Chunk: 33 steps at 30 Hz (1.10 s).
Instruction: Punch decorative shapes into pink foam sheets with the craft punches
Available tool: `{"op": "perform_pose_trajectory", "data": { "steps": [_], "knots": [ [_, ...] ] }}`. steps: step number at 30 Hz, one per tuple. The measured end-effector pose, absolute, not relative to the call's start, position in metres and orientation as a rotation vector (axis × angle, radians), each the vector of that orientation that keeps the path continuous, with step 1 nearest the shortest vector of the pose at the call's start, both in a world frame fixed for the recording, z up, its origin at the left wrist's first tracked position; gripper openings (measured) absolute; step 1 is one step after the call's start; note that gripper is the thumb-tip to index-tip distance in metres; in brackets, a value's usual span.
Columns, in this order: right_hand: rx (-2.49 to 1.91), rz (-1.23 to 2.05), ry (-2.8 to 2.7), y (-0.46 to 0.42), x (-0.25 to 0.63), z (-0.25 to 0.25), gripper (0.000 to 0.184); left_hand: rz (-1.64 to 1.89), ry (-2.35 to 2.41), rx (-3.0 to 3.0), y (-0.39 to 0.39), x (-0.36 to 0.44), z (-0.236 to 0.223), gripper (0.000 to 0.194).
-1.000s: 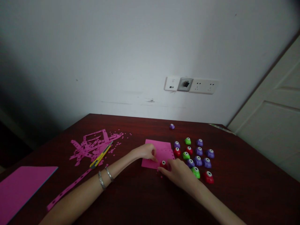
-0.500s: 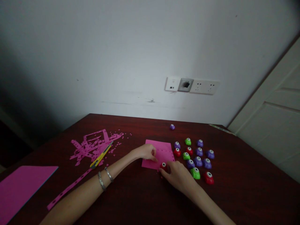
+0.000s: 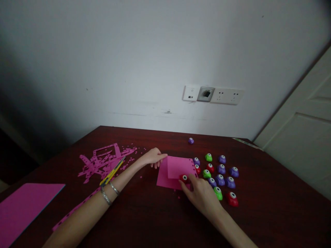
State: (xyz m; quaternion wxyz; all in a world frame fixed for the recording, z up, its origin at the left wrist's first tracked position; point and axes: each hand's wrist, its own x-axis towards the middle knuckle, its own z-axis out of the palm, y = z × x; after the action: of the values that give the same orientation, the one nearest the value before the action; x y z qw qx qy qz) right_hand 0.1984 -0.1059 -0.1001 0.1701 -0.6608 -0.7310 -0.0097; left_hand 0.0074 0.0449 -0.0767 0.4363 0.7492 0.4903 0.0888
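A small pink foam sheet (image 3: 176,168) lies on the dark red table (image 3: 155,213), its far part lifted above a lower layer. My left hand (image 3: 152,157) pinches the sheet's far left corner, fingers closed on it. My right hand (image 3: 199,193) grips a small red punch (image 3: 184,178) set on the sheet's near right edge. A row of punched holes runs along the sheet's right edge.
Several purple, green and red punches (image 3: 219,174) cluster right of the sheet; one purple punch (image 3: 190,140) sits apart further back. Pink offcuts (image 3: 103,160), a yellow utility knife (image 3: 112,171), a long pink strip (image 3: 74,208) and a large pink sheet (image 3: 23,206) lie left.
My left hand moved from the middle of the sheet to its far left corner and lifted it. My right hand shifted the red punch slightly right along the sheet's edge.
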Motion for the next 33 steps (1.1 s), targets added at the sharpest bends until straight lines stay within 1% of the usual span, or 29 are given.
{"op": "perform_pose_trajectory", "data": {
  "steps": [2, 6, 10, 13, 20, 33],
  "knots": [
    [-1.865, -0.018, -2.07, -0.106, 0.199, -0.1, 0.024, 0.195, 1.107, 1.782, 0.042, 0.007, -0.078, 0.052],
    [-1.865, -0.017, -2.069, -0.107, 0.199, -0.099, 0.025, 0.337, 0.924, 1.627, 0.035, 0.011, -0.083, 0.052],
    [-1.855, -0.002, -2.074, -0.106, 0.199, -0.099, 0.024, 0.343, 0.933, 1.545, 0.03, 0.016, -0.085, 0.041],
    [-1.864, -0.001, -2.075, -0.106, 0.199, -0.1, 0.024, 0.308, 0.96, 1.568, 0.028, 0.018, -0.086, 0.036],
    [-1.891, -0.044, -2.074, -0.106, 0.2, -0.099, 0.025, 0.341, 0.908, 1.609, 0.025, 0.02, -0.084, 0.037],
    [-1.914, -0.064, -2.111, -0.107, 0.196, -0.096, 0.025, 0.398, 0.859, 1.651, 0.027, 0.022, -0.091, 0.027]
  ]
}}
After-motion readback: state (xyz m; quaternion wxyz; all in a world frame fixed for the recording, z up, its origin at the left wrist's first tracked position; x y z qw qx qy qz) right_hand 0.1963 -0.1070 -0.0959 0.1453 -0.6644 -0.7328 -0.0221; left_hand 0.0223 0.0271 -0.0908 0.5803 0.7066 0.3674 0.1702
